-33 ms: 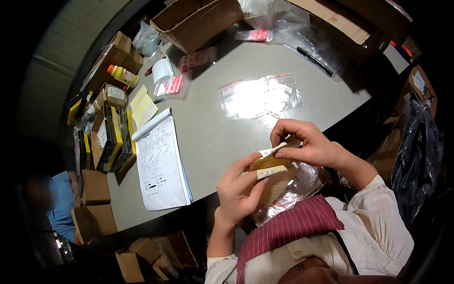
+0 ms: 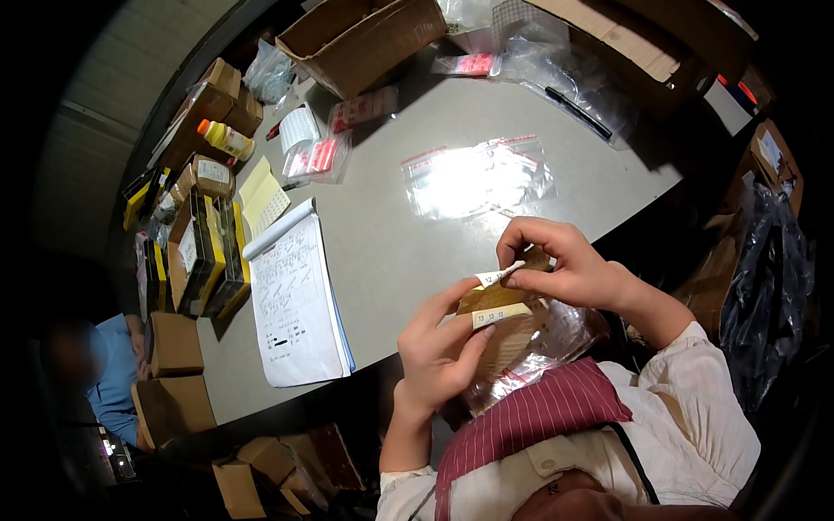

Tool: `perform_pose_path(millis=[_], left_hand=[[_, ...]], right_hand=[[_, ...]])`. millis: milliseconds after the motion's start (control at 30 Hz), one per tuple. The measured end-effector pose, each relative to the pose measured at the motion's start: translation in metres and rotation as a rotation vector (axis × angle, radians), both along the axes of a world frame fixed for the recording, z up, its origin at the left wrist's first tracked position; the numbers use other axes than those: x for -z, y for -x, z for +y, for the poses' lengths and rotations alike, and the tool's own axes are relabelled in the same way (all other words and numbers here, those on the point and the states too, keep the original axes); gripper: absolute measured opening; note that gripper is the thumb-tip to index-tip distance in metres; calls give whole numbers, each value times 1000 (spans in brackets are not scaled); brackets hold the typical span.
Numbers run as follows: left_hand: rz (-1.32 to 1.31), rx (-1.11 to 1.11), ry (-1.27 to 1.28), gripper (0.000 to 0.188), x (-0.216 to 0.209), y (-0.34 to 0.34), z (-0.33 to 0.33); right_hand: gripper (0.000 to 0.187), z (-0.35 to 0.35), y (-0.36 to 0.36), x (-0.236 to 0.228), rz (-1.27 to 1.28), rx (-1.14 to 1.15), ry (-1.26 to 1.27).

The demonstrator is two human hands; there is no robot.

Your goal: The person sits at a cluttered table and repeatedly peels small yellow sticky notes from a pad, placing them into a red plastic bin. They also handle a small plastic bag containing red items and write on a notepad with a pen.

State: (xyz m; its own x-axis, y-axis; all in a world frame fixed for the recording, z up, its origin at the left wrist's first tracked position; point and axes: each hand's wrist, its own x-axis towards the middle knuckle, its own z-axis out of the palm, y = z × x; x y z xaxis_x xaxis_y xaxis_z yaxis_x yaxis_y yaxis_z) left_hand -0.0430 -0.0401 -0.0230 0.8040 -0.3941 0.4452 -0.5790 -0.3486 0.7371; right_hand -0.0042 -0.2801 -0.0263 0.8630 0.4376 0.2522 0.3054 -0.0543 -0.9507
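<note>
Held above the near edge of the grey worktop (image 2: 408,234): small flat brown packet (image 2: 493,306), clamped in the left hand (image 2: 439,347). Right hand (image 2: 556,265) pinched together on a white paper strip (image 2: 498,276) at its top. Could tear or slip if pulled crooked. Nearby: clear plastic zip bags (image 2: 478,178), white notepad (image 2: 295,304), cardboard boxes (image 2: 360,35); nothing blocking.

The left hand (image 2: 439,347) and right hand (image 2: 565,265) cover much of the small brown packet (image 2: 499,300), so its full shape cannot be told. The writing on the notepad (image 2: 295,304) is too small to read. A person in blue (image 2: 109,378) at the left rim is blurred and half lost in the dark.
</note>
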Motion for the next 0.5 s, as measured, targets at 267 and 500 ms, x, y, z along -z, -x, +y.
perform_pose_path(millis=[267, 500], left_hand=[[118, -115, 63, 19, 2, -8, -9], [23, -115, 5, 18, 4, -14, -13]], right_hand=[[20, 10, -3, 13, -480, 158, 174], [15, -7, -10, 4, -387, 72, 194]])
